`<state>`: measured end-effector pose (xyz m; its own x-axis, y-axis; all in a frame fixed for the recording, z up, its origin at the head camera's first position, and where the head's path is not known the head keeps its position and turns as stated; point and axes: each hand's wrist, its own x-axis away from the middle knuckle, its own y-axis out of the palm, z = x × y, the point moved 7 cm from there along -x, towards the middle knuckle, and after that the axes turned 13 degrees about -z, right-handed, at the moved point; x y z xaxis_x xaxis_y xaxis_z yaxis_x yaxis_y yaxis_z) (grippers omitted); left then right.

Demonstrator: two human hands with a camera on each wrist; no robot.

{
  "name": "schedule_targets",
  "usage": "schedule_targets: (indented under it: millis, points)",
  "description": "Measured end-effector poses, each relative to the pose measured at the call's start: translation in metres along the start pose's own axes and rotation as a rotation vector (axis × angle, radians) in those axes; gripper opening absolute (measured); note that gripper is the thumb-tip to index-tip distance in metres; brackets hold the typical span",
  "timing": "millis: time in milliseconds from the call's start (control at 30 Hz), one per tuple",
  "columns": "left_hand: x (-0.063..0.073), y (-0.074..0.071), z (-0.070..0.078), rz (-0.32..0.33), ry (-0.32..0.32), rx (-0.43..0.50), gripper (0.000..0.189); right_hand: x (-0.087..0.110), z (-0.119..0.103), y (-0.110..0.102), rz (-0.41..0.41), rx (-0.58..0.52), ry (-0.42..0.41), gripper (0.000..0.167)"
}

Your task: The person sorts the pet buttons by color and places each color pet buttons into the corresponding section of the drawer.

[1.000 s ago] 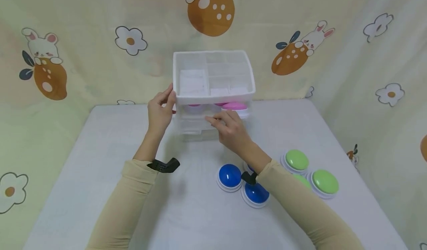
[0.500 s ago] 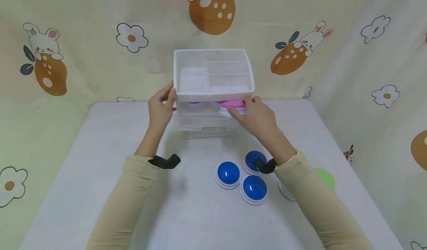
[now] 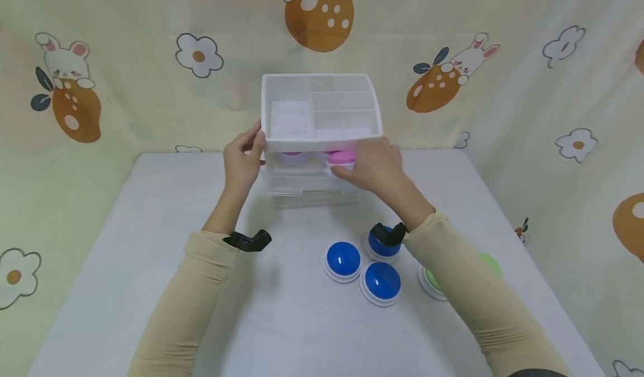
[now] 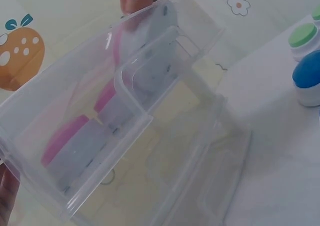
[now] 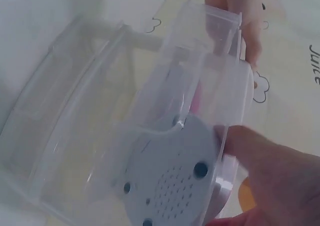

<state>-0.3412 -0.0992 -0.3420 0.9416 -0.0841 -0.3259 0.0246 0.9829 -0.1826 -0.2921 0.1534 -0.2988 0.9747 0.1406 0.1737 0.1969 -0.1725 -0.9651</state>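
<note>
The person's left hand holds the left side of a clear plastic drawer box, with its fingers curled on the box's edge. The right hand pinches a pink button with a white base and holds it at the open top drawer, right in front of its fingertips. More pink ones sit inside that drawer, just past the hand. Near the right wrist, on the white table, sit three blue buttons. Green buttons peek out from under the right sleeve.
</note>
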Motion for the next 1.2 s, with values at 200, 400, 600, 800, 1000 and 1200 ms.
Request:
schedule_targets:
  millis: [200, 400, 600, 800, 1000, 1200]
  points:
    - [0.000, -0.002, 0.003, -0.002, 0.015, -0.001, 0.035, -0.008, -0.019, 0.006, -0.053, -0.234, -0.167, 0.050]
    - [0.003, 0.006, 0.003, -0.005, 0.029, 0.003, 0.034, -0.007, -0.025, 0.017, -0.033, -0.268, -0.234, 0.038]
    - [0.003, 0.005, 0.005, -0.002, 0.035, 0.006, 0.034, -0.013, -0.030, 0.018, 0.032, -0.200, -0.223, 0.036]
    - [0.014, -0.002, 0.027, 0.028, 0.010, -0.028, 0.035, -0.017, -0.046, 0.017, 0.069, -0.128, -0.222, 0.035]
    - [0.007, -0.008, 0.002, 0.050, 0.011, -0.008, 0.034, -0.010, -0.068, 0.023, 0.107, -0.132, -0.319, 0.032]
    - [0.005, 0.001, -0.001, 0.014, -0.010, -0.035, 0.036, -0.003, -0.061, 0.024, 0.056, -0.139, -0.417, 0.037]
